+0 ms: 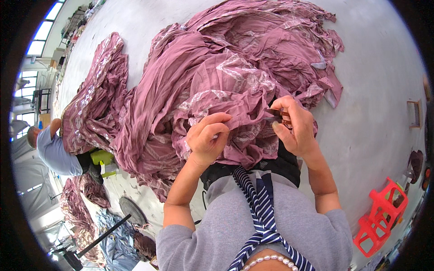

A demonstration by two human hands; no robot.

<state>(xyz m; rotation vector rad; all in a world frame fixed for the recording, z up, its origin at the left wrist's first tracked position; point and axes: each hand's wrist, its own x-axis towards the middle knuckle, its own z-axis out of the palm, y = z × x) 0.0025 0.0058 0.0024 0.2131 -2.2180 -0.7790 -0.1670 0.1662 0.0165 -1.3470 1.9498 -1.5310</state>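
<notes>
A big heap of dusty-pink cloth [174, 86] with pale patterned bands spreads over the white table and down into my lap. My left hand [207, 139] pinches a fold of it between thumb and fingers. Just to the right, my right hand [297, 128] is closed around small dark thread snips [273, 112]. Their two blades point left, apart from each other, beside the stretched bit of cloth. Whether a thread lies between the blades is too small to tell. Part of the snips is hidden behind my fingers.
At the far left a person in a light blue shirt [56, 151] handles the same pink cloth by a green stool [103, 158]. A red plastic stool [382, 217] stands to the right. Blue-grey cloth [116, 239] and a black pole [104, 235] are at lower left.
</notes>
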